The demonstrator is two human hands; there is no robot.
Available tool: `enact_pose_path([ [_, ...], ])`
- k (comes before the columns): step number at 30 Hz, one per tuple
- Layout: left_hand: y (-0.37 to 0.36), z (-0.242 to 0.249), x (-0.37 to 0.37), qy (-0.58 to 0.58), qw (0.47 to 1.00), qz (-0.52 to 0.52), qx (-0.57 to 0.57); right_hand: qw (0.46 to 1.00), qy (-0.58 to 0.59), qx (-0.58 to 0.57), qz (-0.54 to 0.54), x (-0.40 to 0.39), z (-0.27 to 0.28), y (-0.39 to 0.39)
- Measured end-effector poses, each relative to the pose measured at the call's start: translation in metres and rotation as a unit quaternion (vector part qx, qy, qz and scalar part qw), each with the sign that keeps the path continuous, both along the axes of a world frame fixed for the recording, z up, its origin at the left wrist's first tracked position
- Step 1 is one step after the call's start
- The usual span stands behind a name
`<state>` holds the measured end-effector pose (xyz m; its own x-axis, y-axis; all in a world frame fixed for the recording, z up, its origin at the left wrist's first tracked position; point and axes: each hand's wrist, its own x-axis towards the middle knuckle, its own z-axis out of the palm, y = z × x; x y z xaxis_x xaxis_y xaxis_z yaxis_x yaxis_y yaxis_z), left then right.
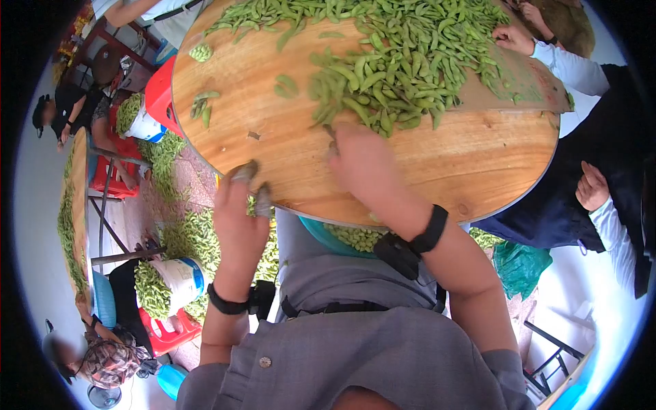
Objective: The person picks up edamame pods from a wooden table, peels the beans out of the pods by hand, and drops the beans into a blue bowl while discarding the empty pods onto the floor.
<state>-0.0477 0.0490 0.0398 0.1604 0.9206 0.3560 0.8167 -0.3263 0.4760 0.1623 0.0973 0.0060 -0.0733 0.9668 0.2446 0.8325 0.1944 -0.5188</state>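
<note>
Fingers (335, 147) touch plump green pods (396, 61).

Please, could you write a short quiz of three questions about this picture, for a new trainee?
1. True or false: the round wooden table carries a heap of green pods.
2. Which hand reaches into the near edge of that heap: the left hand or the right hand?
3. Multiple choice: where is the left hand? A) at the near rim of the table, B) inside the white bucket, C) on the red stool.

Key: 1 true. 2 the right hand. 3 A.
</note>
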Motion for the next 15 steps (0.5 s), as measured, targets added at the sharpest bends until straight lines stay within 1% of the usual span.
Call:
enact_pose_path([
  [1,0.005,0.002,0.012,-0.003,1.000,0.003,-0.001,0.999,0.015,0.032,0.014,0.005,0.001,-0.002],
  [2,0.011,0.002,0.024,-0.027,0.998,-0.063,0.007,0.999,0.010,0.031,0.017,0.013,0.006,-0.007],
  [3,0.016,0.001,0.034,-0.050,0.990,-0.129,0.013,0.996,0.066,-0.038,0.038,0.022,0.020,-0.017],
  [4,0.020,0.000,0.043,-0.056,0.990,-0.128,0.011,0.985,0.121,-0.107,0.058,0.030,0.031,-0.026],
  [5,0.023,-0.002,0.051,-0.029,0.980,-0.198,0.008,0.985,0.116,-0.111,0.057,0.036,0.036,-0.033],
  [6,0.025,-0.003,0.056,-0.001,0.963,-0.269,0.007,0.942,0.248,-0.224,0.035,0.041,0.040,-0.039],
  [7,0.024,-0.001,0.059,-0.005,0.963,-0.270,0.006,0.868,0.373,-0.328,0.009,0.046,0.042,-0.044],
  [8,0.024,0.003,0.062,-0.022,0.956,-0.286,-0.061,0.869,0.371,-0.328,0.006,0.050,0.044,-0.049],
  [9,0.024,0.005,0.063,-0.037,0.944,-0.302,-0.127,0.856,0.401,-0.326,-0.016,0.053,0.045,-0.054],
  [10,0.025,0.003,0.062,-0.037,0.943,-0.306,-0.126,0.841,0.432,-0.323,-0.038,0.056,0.045,-0.056],
  [11,0.024,-0.002,0.059,-0.099,0.933,-0.301,-0.173,0.843,0.430,-0.322,-0.038,0.060,0.040,-0.056],
  [12,0.022,-0.005,0.058,-0.162,0.917,-0.292,-0.220,0.927,0.312,-0.206,-0.039,0.063,0.030,-0.055],
  [13,0.019,-0.006,0.059,-0.163,0.917,-0.290,-0.221,0.979,0.184,-0.083,-0.038,0.064,0.022,-0.055],
  [14,0.015,-0.005,0.061,-0.253,0.884,-0.267,-0.289,0.979,0.184,-0.084,-0.036,0.063,0.016,-0.052],
  [15,0.012,-0.004,0.063,-0.339,0.838,-0.241,-0.352,0.993,0.083,-0.023,-0.080,0.058,0.013,-0.045],
])
